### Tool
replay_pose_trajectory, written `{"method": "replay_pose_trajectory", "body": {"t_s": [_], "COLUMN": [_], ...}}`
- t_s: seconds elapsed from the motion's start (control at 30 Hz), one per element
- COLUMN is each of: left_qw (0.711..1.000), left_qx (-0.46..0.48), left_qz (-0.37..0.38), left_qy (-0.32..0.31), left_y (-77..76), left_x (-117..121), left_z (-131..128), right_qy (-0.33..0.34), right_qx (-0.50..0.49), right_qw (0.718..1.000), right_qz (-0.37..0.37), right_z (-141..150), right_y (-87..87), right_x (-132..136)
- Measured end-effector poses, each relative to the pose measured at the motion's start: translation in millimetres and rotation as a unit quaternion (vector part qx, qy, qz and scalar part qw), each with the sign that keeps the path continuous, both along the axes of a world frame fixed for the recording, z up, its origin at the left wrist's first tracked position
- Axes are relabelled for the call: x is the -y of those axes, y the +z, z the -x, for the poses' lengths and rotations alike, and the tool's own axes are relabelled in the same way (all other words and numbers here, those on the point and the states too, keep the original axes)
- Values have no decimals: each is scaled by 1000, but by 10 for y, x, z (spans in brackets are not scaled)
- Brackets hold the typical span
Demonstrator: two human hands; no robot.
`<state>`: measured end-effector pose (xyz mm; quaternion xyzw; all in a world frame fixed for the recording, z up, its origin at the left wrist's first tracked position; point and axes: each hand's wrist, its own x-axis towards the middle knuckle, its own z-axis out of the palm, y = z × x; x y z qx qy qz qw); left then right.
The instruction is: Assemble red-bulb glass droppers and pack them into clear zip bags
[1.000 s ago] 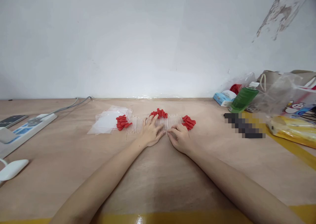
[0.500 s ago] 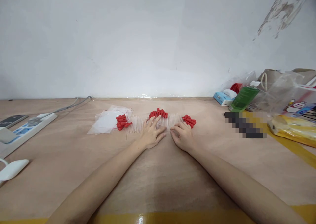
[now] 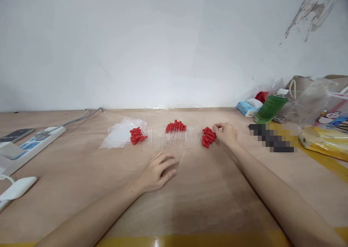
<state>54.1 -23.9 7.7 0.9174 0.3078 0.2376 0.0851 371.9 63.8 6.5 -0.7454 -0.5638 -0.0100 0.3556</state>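
Observation:
My left hand [image 3: 160,171], drawn back toward me over the table, pinches a thin clear glass dropper tube [image 3: 181,160] that sticks out past its fingertips. At the right pile of red rubber bulbs [image 3: 208,137], my right hand [image 3: 227,132] has thumb and forefinger close together at the pile's upper right edge; whether a bulb is between them I cannot make out. A row of clear glass tubes [image 3: 157,139] lies behind my left hand. Red-topped droppers [image 3: 176,126] lie in the middle of that row, and another pile of red bulbs [image 3: 137,135] sits at its left end.
Clear plastic bags [image 3: 119,134] lie at the left, partly under the red bulbs. Farther left are a power strip [image 3: 35,145] and a phone [image 3: 17,135]. To the right stand a green bottle [image 3: 272,107], a blue tissue pack [image 3: 247,108] and plastic bags [image 3: 315,105].
My left hand has come back toward me from the tube row with one glass tube in its fingers. My right hand has moved right, from the tubes to the right pile of red bulbs.

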Motion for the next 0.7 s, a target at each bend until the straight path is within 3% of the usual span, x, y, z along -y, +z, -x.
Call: {"method": "replay_pose_trajectory", "body": {"t_s": [0.1,0.2,0.37,0.7], "left_qw": [992,982,985,987], "left_qx": [66,65,33,48], "left_qz": [46,75,86,95], "left_qy": [99,161,147,119], "left_y": [-21,-33,-13,-12], "left_x": [25,34,65,-62], "left_z": [-129,-289,-348,-259], "right_qy": [-3,30,93,139], "right_qx": [-115,-172,-219,-287], "right_qw": [989,977,956,933], "right_qz": [87,125,169,169], "right_z": [-87,-93,-47,-39], "right_y": [53,69,34,164], "right_x": [-209,-403,-554,-438]}}
